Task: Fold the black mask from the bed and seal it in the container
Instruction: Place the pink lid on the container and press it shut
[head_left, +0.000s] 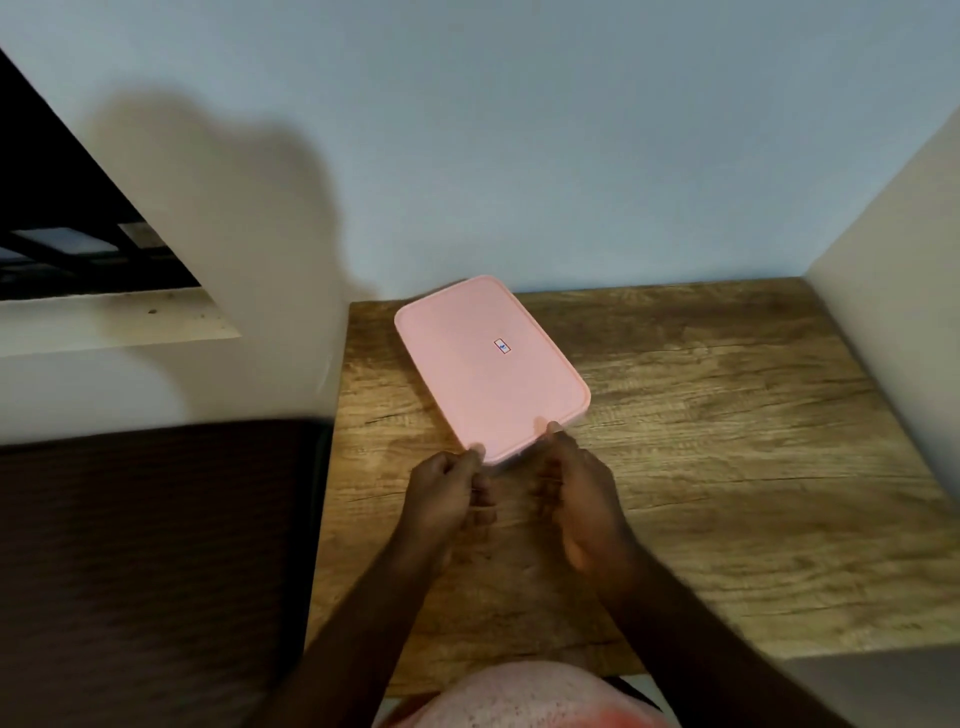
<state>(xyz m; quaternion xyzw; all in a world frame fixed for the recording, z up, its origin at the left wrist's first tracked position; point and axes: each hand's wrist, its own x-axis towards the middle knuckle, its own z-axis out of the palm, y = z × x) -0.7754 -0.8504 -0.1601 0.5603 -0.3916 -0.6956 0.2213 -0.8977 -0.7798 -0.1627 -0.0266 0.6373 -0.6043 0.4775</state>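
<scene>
A flat pink container (491, 364) with its pink lid on lies at the back of the wooden table (701, 441), turned at an angle. A small label sits in the middle of the lid. My left hand (447, 493) pinches the near left corner of the container, thumb on the lid's edge. My right hand (576, 493) grips the near right part of the same edge, thumb on top and fingers curled below. The black mask is not visible.
A dark brown bed (156, 545) lies to the left of the table. A pale blue wall (519, 156) rises behind, and a beige panel (893, 249) closes the table's right side. A window opening with dark bars (78, 244) is at upper left.
</scene>
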